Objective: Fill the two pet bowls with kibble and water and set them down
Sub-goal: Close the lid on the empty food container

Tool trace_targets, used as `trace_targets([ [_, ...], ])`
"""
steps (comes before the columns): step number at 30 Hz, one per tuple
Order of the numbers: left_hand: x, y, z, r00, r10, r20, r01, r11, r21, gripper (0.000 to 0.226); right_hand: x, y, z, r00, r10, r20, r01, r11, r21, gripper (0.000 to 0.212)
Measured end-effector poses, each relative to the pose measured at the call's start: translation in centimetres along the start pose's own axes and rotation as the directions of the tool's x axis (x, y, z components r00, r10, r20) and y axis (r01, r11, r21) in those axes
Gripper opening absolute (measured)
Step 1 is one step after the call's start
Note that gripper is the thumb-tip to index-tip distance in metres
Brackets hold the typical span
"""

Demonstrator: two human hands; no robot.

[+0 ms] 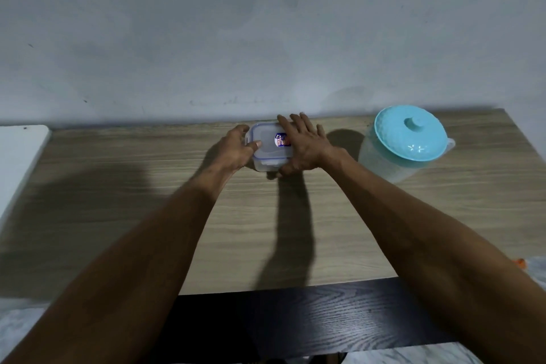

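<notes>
A small clear plastic container (267,154) with a blue-rimmed snap lid and a sticker stands at the back of the wooden table (339,216), near the wall. My left hand (236,148) grips its left side, thumb lying on the lid. My right hand (307,142) lies over the right side of the lid with fingers stretched toward the wall and thumb at the front corner. A translucent jug (404,145) with a turquoise lid stands to the right, apart from my hands. No pet bowls are in view.
A grey wall rises directly behind the table. A white surface (20,156) adjoins the table at the left. A dark wood panel (310,322) lies below the table's front edge. Something small and orange (520,262) shows at the right edge.
</notes>
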State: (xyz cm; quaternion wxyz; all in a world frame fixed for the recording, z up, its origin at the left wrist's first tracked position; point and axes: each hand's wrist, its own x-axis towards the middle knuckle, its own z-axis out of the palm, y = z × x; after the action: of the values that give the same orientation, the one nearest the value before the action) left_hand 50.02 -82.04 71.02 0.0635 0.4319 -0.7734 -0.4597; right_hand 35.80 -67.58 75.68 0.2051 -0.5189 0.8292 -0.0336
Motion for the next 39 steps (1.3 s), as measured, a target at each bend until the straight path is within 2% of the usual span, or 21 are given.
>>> trace_targets([
  [2,-0.4,0.3,-0.1,0.999,0.012,-0.031,-0.011,0.999,0.033,0.074,-1.2,0.8,1.0,0.985,0.11,-0.13,-0.067,0.952,0.298,0.108],
  [3,-0.8,0.6,-0.2,0.999,0.013,-0.041,-0.011,0.999,0.049,0.074,-1.9,1.1,1.5,0.955,0.195,-0.225,-0.084,0.902,0.425,0.091],
  [5,-1.4,1.2,-0.2,0.999,0.005,-0.045,-0.001,0.996,0.086,0.069,-2.9,1.4,2.6,0.87,0.349,-0.349,-0.106,0.822,0.559,0.056],
  [6,-1.6,1.4,-0.2,0.998,0.001,-0.055,0.004,0.995,0.098,0.068,-3.3,1.3,3.0,0.844,0.403,-0.354,-0.125,0.789,0.601,0.045],
  [8,-2.4,2.0,-0.4,0.997,-0.005,-0.074,0.012,0.995,0.099,0.069,-3.6,0.7,3.9,0.812,0.497,-0.307,-0.165,0.699,0.696,0.041],
  [12,-3.7,3.1,-0.4,0.99,-0.046,-0.133,0.063,0.991,0.122,0.051,-2.9,-0.6,4.5,0.715,0.677,-0.174,-0.191,0.428,0.883,0.045],
  [15,-4.3,3.7,-0.1,0.982,-0.06,-0.179,0.078,0.992,0.097,0.051,-2.3,-0.6,4.2,0.682,0.72,-0.127,-0.203,0.354,0.913,0.041],
  [22,-5.0,4.2,0.3,0.973,-0.071,-0.22,0.087,0.994,0.066,0.047,-2.2,-0.1,4.2,0.675,0.732,-0.094,-0.224,0.325,0.919,0.042],
  [27,-5.1,4.6,0.7,0.963,-0.179,-0.201,0.172,0.984,-0.052,0.023,-2.2,0.0,4.5,0.672,0.73,-0.121,-0.202,0.338,0.919,0.041],
  [36,-5.5,4.2,1.4,0.939,-0.205,-0.275,0.164,0.973,-0.164,0.028,-2.4,0.1,4.7,0.691,0.707,-0.148,-0.174,0.362,0.916,0.042],
  [39,-5.8,3.6,1.9,0.933,-0.216,-0.289,0.129,0.948,-0.291,0.025,-3.0,-0.2,4.8,0.702,0.698,-0.14,-0.163,0.349,0.923,0.04],
])
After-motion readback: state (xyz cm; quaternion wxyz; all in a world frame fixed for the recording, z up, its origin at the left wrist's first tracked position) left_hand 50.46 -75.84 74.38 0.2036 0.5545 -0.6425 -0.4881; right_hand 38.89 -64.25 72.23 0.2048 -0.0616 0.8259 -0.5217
